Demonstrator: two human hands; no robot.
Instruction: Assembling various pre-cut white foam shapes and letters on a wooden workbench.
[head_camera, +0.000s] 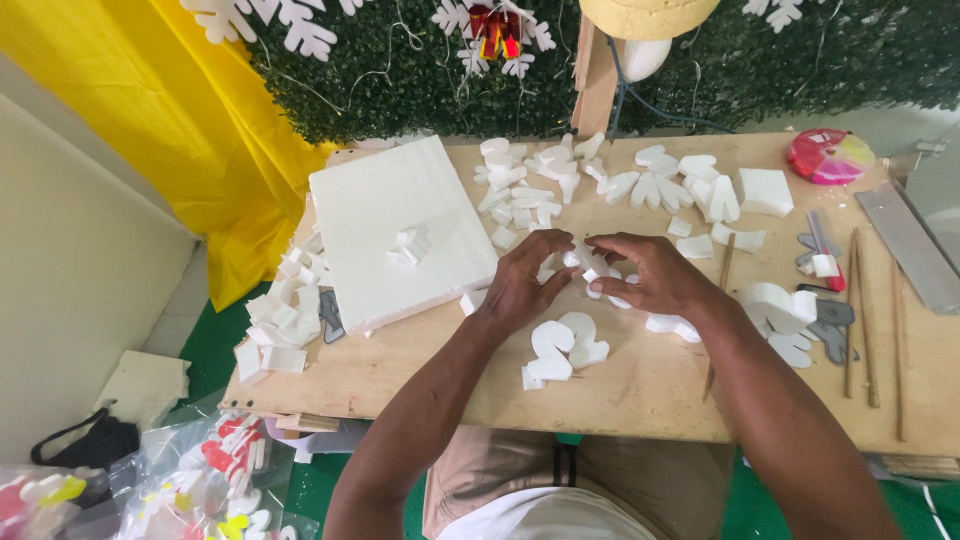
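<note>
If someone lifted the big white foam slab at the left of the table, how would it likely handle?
The white foam slab looks like thick polystyrene, so it is probably very light for its size and stiff. Crumbled offcuts beside it suggest it snaps or dents easily. Small foam blocks resting on top would likely slide off if tilted.

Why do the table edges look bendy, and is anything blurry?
Head view: a wide lens bows the table edges; light is soft and even, shadows faint; both hands, left and right, and the foam piece look sharp; corners smear slightly.

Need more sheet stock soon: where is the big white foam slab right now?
In the head view, the big white foam slab lies on the wooden table's left part, just left of the left hand.
</note>
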